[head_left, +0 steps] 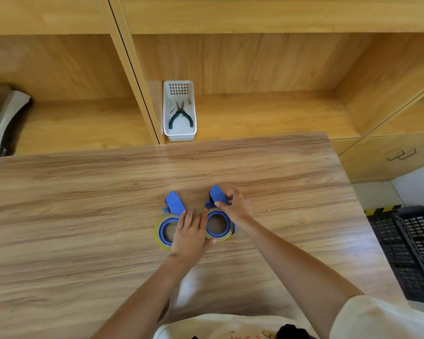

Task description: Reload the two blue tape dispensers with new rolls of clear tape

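Observation:
Two blue tape dispensers lie side by side on the wooden table (83,192), each with a clear yellowish tape roll around its hub. The left dispenser (171,206) has its flap pointing away from me, and its roll (160,232) is partly hidden under my left hand (190,234). That hand lies between the two rolls, fingers spread over the left one, thumb against the right roll (220,237). My right hand (235,205) pinches the flap of the right dispenser (217,195) between thumb and fingers.
A white plastic basket (191,133) holding green-handled pliers (180,116) stands on the shelf just behind the table. A grey-white device (0,123) sits at the far left. Black crates (411,248) are on the floor to the right of the table edge.

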Available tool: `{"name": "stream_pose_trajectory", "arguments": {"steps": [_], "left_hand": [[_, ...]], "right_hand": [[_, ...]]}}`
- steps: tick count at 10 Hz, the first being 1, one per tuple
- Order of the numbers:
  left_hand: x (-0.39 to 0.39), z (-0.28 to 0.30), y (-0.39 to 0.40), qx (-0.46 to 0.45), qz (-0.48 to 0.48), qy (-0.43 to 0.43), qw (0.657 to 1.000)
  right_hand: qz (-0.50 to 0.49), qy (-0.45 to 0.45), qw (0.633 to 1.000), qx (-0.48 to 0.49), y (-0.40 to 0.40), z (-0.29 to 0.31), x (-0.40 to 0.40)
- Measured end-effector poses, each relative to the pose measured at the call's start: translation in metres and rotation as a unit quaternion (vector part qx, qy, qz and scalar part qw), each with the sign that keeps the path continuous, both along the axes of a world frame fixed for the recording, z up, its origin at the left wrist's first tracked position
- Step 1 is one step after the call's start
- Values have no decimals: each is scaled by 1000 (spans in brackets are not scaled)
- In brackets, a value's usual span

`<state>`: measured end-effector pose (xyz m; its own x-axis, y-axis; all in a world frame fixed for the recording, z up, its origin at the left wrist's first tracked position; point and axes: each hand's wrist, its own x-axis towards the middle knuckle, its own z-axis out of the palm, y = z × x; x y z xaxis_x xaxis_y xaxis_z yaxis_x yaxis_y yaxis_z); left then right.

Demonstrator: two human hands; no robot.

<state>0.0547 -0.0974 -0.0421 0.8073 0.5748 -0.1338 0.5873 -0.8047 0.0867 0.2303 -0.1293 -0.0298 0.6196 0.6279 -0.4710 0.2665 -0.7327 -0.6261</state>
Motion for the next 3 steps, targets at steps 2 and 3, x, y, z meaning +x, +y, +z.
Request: {"name": "stream_pose_trajectory", "arguments": {"steps": [2, 3], "left_hand": [[2, 22, 4, -118, 20, -14, 993], [9, 54, 15, -205, 91, -30, 974]], "right_hand": [[85, 54, 993, -63, -1, 9, 16], [50, 41, 998, -27, 0, 22, 26]]}}
